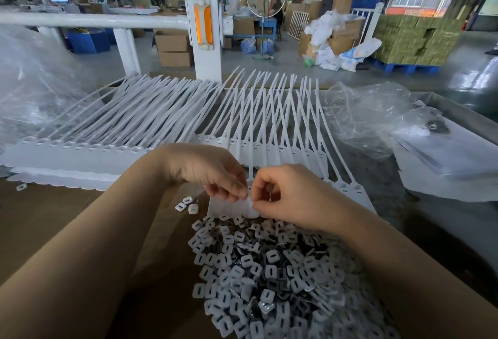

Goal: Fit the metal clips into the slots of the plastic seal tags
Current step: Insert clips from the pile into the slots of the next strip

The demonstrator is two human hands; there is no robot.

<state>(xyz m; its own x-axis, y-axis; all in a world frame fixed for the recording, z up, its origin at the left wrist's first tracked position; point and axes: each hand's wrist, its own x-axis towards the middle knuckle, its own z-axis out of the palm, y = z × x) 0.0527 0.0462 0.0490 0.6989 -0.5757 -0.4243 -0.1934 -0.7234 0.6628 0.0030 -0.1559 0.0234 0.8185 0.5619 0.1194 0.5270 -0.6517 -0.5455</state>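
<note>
Both hands, left hand (215,177) and right hand (285,198), pinching one seal tag (249,210) above the clip pile (269,271).

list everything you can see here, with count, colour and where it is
metal clips: heap too many to count, silvery grey, near centre on the brown worktop
loose clips: three, left of the hands
seal tags: dozens in rows, white, across the middle
held tag: one strip, white, between the hands
plastic bags: clear, far left and right
post: one, white with orange, behind
cartons: brown, on the floor
left hand: pinching the tag
right hand: pinching at the tag
</note>
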